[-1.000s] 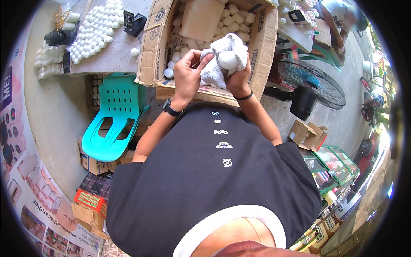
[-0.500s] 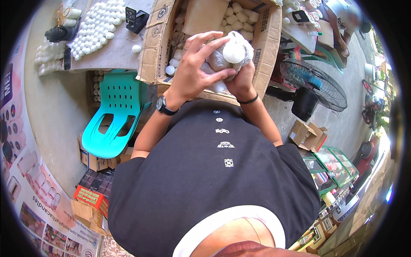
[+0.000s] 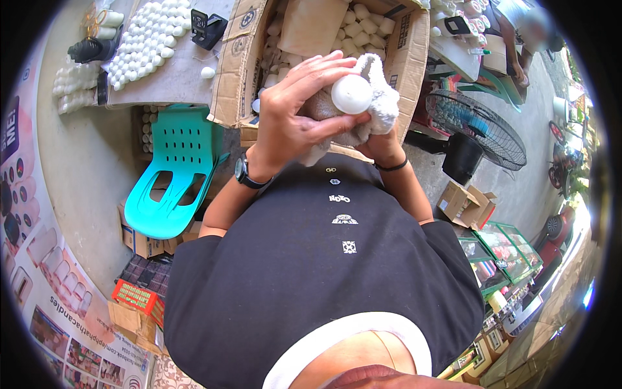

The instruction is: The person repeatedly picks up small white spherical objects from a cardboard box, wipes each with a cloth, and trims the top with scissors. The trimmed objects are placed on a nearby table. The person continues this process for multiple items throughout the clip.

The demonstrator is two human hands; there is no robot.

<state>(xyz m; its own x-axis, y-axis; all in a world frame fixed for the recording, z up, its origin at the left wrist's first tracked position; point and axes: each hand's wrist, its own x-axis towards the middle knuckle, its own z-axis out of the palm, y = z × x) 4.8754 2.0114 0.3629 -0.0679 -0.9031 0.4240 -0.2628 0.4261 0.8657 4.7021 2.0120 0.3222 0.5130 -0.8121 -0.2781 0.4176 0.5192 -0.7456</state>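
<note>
My left hand [image 3: 290, 110] grips a white round candle [image 3: 352, 94] and the cloth around it, fingers curled over the top. A white cloth [image 3: 382, 110] wraps the candle from below and the right. My right hand [image 3: 382, 144] is mostly hidden under the cloth, holding it and the candle from beneath. Both hands are raised close to my chest, in front of an open cardboard box [image 3: 236, 71] that holds several more white candles [image 3: 363, 23].
A grey table [image 3: 172, 78] at the upper left carries rows of white candles [image 3: 139, 39]. A teal plastic chair [image 3: 172, 172] stands below it. A black floor fan [image 3: 483, 126] is at the right. Small cardboard boxes [image 3: 463, 204] lie on the floor.
Both hands have lifted the cloth-wrapped candle nearer to the camera. The left hand has shifted over the candle, whose round flat end now faces up.
</note>
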